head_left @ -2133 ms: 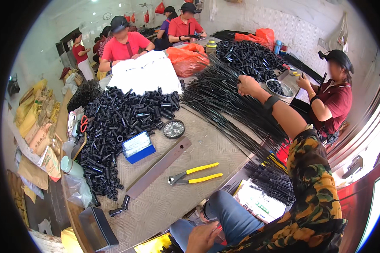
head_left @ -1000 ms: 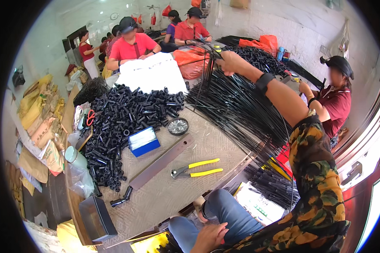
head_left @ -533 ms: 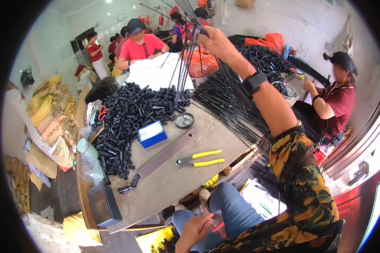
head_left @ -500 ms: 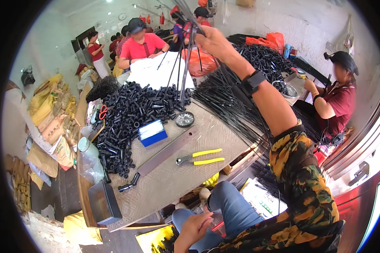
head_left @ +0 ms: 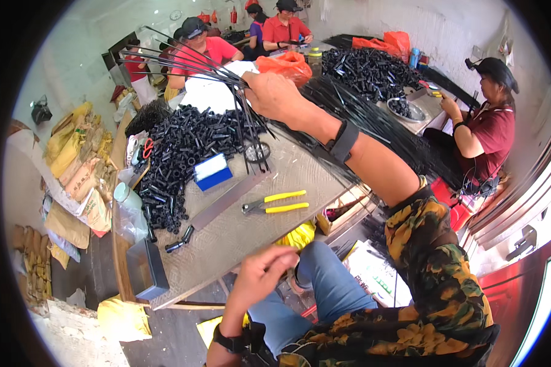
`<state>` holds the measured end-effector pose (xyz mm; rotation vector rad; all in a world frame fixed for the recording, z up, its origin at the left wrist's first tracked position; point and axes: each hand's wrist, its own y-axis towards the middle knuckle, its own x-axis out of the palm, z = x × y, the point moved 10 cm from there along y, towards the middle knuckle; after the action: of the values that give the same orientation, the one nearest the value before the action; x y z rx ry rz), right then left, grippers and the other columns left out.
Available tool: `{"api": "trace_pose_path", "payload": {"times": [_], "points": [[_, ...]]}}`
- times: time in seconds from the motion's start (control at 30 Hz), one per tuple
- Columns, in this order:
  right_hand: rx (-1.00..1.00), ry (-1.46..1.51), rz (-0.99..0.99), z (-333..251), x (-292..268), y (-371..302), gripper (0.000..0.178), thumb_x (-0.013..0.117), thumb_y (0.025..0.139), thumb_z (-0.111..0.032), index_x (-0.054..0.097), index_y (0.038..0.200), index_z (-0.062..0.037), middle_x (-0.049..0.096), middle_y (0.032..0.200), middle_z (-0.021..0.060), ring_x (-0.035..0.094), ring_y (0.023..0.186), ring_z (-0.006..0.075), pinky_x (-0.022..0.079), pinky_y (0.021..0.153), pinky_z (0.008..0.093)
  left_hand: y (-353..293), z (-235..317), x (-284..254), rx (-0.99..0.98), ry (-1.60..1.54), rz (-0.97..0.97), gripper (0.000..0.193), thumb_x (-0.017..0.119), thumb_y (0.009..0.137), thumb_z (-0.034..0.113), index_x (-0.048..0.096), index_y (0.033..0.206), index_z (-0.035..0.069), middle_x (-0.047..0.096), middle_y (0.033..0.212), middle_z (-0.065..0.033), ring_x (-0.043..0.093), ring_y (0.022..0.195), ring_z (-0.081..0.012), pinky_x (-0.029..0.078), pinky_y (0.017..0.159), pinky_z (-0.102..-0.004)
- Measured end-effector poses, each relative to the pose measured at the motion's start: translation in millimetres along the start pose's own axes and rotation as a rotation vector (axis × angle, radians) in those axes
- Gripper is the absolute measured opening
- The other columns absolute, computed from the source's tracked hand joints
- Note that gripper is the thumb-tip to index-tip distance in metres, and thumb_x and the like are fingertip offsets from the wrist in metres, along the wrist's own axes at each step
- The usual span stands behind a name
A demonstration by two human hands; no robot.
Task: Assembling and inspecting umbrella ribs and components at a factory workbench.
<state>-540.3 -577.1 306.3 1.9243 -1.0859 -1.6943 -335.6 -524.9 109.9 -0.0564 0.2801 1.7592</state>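
Light: bright, even daylight, soft shadows
Glare: white walls at top wash out
Edges: fisheye bending, black corners
Focus: mostly sharp

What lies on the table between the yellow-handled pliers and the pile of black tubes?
In the head view, a long grey metal bar lies there, with a blue and white box beyond it.

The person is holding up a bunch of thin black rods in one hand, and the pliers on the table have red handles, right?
Not quite. The pliers have yellow handles, not red, as the head view shows. The rest is right: the right hand holds up a bunch of thin black rods above the table.
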Motion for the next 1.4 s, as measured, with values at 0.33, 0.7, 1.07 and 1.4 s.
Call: {"api": "trace_pose_path", "payload": {"times": [0.33, 0.7, 1.07, 1.4], "points": [[-0.264, 0.117, 0.062, -127.2, -12.7, -98.9, 0.019, 0.053, 0.077, -0.007, 0.048, 0.095, -0.0015, 0.057, 0.076, 0.0172, 0.060, 0.061, 0.0364, 0.046, 0.049, 0.0441, -34.3, 75.6, -37.7, 0.148, -0.053, 0.453, 0.027, 0.047, 0.096, 0.015, 0.056, 0.112, -0.005, 0.063, 0.103, -0.0143, 0.060, 0.097, -0.0184, 0.046, 0.090, -0.0324], [-0.469, 0.079, -0.117, -221.6, -24.4, -177.6, 0.025, 0.057, 0.074, -0.013, 0.049, 0.092, 0.0024, 0.051, 0.085, 0.0129, 0.062, 0.063, 0.0229, 0.051, 0.049, 0.0305, -67.3, 67.2, -30.1, 0.218, -0.604, 0.610, 0.058, 0.031, 0.098, 0.046, 0.036, 0.130, -0.002, 0.046, 0.130, -0.0133, 0.048, 0.117, -0.0207, 0.037, 0.100, -0.0350], [-0.029, 0.572, -0.480, -169.3, 47.8, -305.7, 0.062, 0.058, 0.084, -0.013, 0.030, 0.138, -0.0061, 0.047, 0.119, 0.0200, 0.060, 0.086, 0.0343, 0.052, 0.071, 0.0343, -108.5, 51.8, -103.9, 0.274, -0.521, 0.933, 0.041, 0.040, 0.097, 0.042, 0.054, 0.091, 0.004, 0.033, 0.059, 0.0033, 0.029, 0.049, -0.0056, 0.026, 0.046, -0.0226], [-0.075, 1.187, -0.283, -160.4, 39.2, -276.4, 0.041, 0.058, 0.091, -0.022, 0.042, 0.121, 0.0004, 0.058, 0.102, 0.0191, 0.065, 0.076, 0.0194, 0.051, 0.065, 0.0290, -63.1, 33.7, -44.5, 0.162, -0.544, 0.594, 0.048, 0.041, 0.098, 0.033, 0.040, 0.131, -0.001, 0.051, 0.089, -0.0041, 0.040, 0.064, -0.0076, 0.036, 0.056, -0.0225]]}}
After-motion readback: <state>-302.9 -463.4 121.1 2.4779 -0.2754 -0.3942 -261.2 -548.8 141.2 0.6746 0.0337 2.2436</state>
